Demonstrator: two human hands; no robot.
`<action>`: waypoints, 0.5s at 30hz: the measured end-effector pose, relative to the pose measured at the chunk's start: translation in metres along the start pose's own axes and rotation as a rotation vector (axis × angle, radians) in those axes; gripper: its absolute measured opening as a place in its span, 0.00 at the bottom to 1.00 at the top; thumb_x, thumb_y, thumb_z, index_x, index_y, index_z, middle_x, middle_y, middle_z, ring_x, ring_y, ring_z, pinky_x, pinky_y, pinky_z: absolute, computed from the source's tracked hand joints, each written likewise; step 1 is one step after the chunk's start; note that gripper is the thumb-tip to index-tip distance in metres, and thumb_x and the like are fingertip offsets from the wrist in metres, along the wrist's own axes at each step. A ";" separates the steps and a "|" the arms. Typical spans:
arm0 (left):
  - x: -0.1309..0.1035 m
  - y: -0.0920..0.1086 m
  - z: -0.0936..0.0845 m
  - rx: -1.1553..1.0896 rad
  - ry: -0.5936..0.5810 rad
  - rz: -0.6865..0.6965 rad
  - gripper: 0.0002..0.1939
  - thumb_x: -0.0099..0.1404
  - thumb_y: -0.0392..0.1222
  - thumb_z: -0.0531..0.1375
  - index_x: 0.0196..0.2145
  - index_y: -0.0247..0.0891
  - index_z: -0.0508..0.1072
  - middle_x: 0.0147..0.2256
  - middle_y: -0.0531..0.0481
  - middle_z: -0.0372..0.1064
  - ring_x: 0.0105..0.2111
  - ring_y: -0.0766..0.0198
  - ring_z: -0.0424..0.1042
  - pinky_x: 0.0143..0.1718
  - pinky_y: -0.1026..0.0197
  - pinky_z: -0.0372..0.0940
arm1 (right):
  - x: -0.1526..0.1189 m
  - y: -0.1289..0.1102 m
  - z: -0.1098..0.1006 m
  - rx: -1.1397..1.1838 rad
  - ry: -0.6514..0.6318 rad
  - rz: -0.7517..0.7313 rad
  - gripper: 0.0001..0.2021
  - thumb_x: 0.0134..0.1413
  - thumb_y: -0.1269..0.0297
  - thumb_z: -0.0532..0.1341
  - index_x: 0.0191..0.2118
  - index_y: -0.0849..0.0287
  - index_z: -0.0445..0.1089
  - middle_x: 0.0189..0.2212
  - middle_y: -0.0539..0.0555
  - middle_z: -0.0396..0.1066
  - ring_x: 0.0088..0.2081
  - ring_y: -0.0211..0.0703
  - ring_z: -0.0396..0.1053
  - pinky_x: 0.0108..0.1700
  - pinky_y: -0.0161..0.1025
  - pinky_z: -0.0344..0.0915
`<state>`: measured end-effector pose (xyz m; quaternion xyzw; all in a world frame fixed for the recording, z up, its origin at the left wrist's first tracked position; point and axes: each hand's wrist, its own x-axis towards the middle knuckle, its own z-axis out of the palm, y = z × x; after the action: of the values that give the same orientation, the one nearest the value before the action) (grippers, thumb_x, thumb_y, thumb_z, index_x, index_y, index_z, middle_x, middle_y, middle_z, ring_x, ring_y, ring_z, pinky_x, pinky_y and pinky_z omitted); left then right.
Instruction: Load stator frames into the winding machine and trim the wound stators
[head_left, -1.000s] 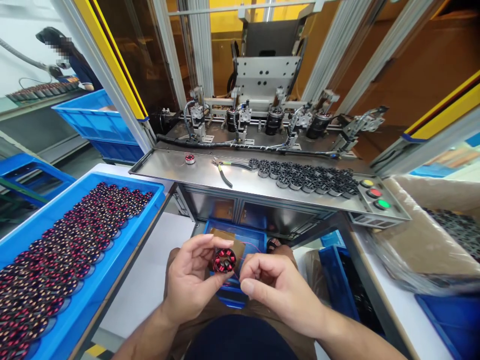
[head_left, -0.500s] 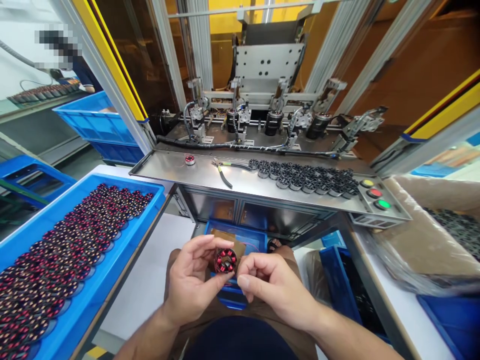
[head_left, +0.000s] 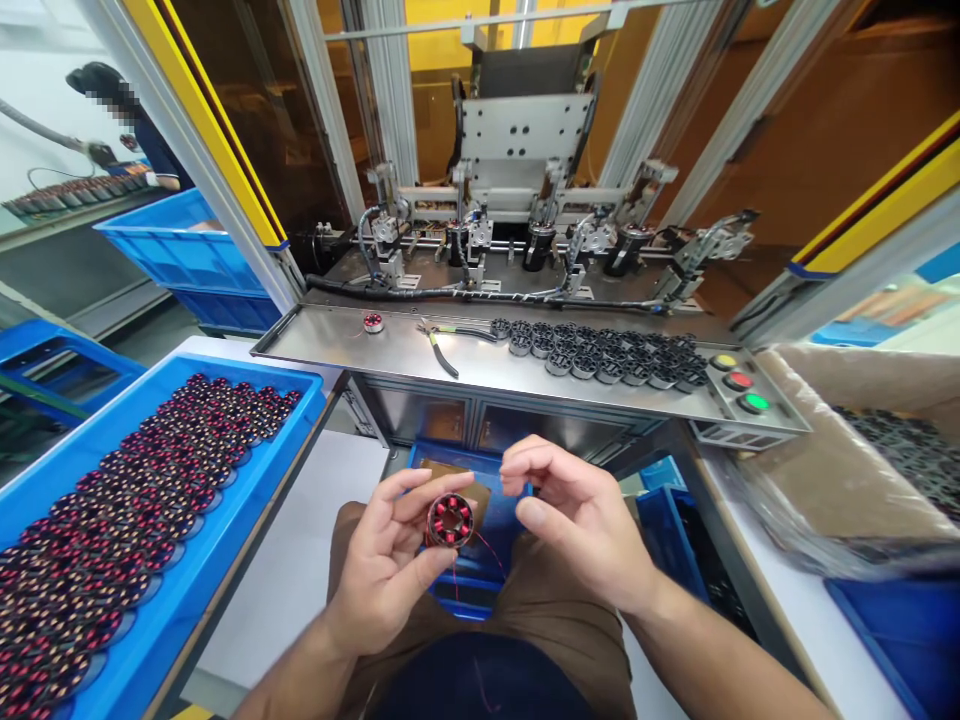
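The left hand (head_left: 375,580) pinches a coil ring (head_left: 448,537) at its edge, thumb below and fingers behind and above, closed firmly enough to keep its wound face tilted up. The ring sits over the person's lap, above a blue bin (head_left: 499,470) under the shelf (head_left: 322,340). One loose wire (head_left: 491,548) curves off to its right; another hangs straight down. The right hand (head_left: 581,520) is apart from the ring, just to its right, thumb well away from loosely curled fingers, and seems to have hold of nothing.

For good handling, the left grip is best kept on the rim, clear of the red windings, pressing only enough to stop the ring turning. The right thumb and fingertip would do well to take each wire close to the ring, pulling gently, since thin wire probably kinks or snaps easily. Keeping the two ends separate should prevent tangling. Pliers (head_left: 435,345) lie on the shelf, between a lone ring (head_left: 373,323) on the left and black cores (head_left: 585,352) on the right.
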<state>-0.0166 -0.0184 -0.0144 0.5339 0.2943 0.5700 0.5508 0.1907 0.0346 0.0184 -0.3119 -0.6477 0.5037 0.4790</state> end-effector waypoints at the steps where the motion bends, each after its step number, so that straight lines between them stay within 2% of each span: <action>1: -0.001 -0.001 0.000 0.005 -0.012 -0.003 0.27 0.67 0.28 0.58 0.59 0.51 0.59 0.60 0.44 0.68 0.55 0.59 0.72 0.54 0.61 0.68 | 0.003 -0.002 0.000 -0.029 -0.028 -0.033 0.14 0.57 0.53 0.65 0.40 0.59 0.72 0.36 0.55 0.68 0.37 0.43 0.66 0.41 0.41 0.64; 4: -0.003 -0.004 0.000 0.026 -0.042 0.011 0.26 0.69 0.28 0.56 0.60 0.50 0.59 0.63 0.43 0.63 0.58 0.59 0.70 0.57 0.60 0.66 | 0.010 -0.007 0.004 -0.103 -0.109 -0.084 0.12 0.55 0.55 0.67 0.38 0.59 0.72 0.36 0.55 0.69 0.38 0.44 0.67 0.41 0.42 0.64; 8: -0.006 -0.008 -0.001 0.078 -0.052 0.035 0.27 0.69 0.27 0.55 0.60 0.50 0.59 0.65 0.44 0.60 0.61 0.58 0.65 0.57 0.61 0.66 | 0.014 -0.009 0.014 -0.141 -0.159 -0.047 0.05 0.55 0.65 0.67 0.35 0.60 0.73 0.32 0.53 0.70 0.35 0.41 0.67 0.39 0.40 0.65; 11: -0.007 -0.009 -0.002 0.139 -0.048 0.042 0.27 0.69 0.27 0.56 0.61 0.50 0.59 0.64 0.44 0.62 0.62 0.56 0.64 0.57 0.59 0.66 | 0.014 -0.006 0.016 -0.131 -0.173 -0.032 0.03 0.58 0.67 0.64 0.34 0.61 0.73 0.32 0.54 0.70 0.35 0.41 0.68 0.39 0.39 0.65; 15: -0.007 -0.008 -0.001 0.170 -0.062 0.055 0.28 0.69 0.27 0.56 0.61 0.52 0.58 0.63 0.46 0.63 0.61 0.58 0.65 0.57 0.59 0.67 | 0.013 -0.002 0.015 -0.101 -0.192 -0.035 0.05 0.61 0.68 0.62 0.33 0.60 0.71 0.33 0.54 0.71 0.37 0.41 0.68 0.42 0.39 0.65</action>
<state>-0.0164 -0.0229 -0.0243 0.6039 0.3097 0.5412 0.4965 0.1725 0.0403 0.0241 -0.2744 -0.7204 0.4896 0.4074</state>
